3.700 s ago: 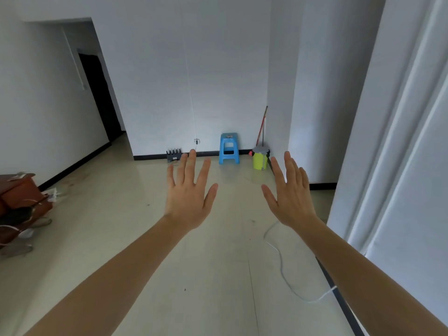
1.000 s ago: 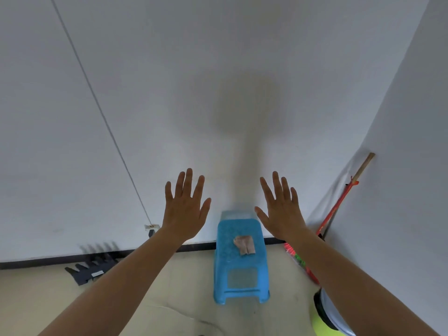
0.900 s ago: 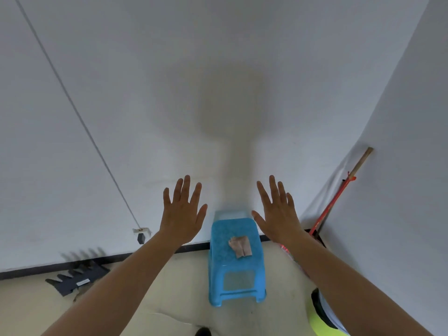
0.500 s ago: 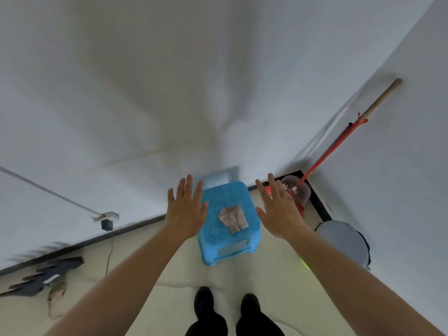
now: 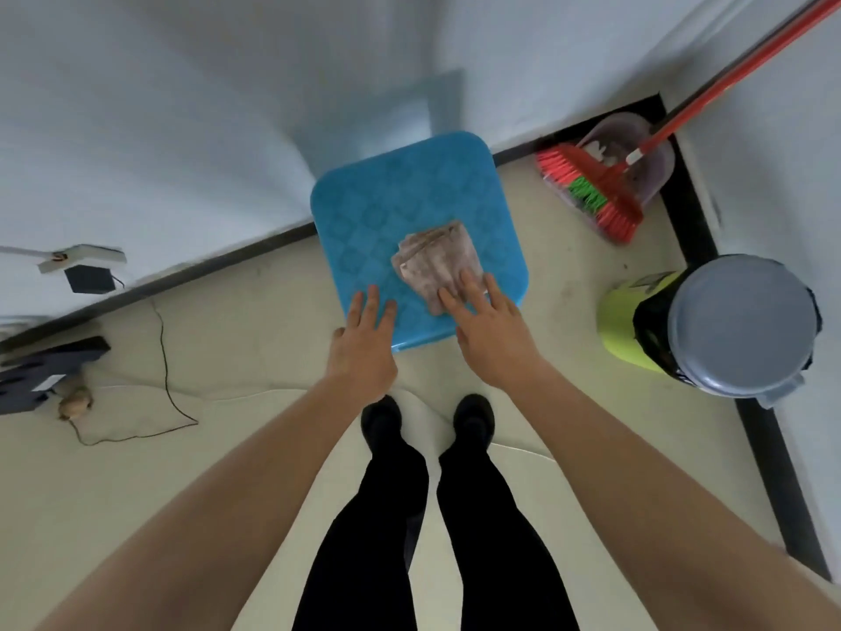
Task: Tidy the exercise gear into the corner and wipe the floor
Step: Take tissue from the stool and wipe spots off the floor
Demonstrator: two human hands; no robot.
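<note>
Our right hand (image 5: 491, 332) is flat with straight fingers, its fingertips (image 5: 468, 284) lying over the near edge of the folded cloth (image 5: 432, 259); we cannot tell whether they press on it. Our left hand (image 5: 364, 346) is likewise spread and holds nothing, over the near left part of the blue plastic stool (image 5: 387, 198), on whose seat the cloth lies. The stool stands against the white wall. To its right, in the corner, a red broom (image 5: 591, 184) rests its head on a clear dustpan (image 5: 655, 175). Nearer us stands a lime-green bin (image 5: 619, 321) with a grey lid (image 5: 737, 325). A thin black cord (image 5: 166, 380) trails over the floor at left.
</note>
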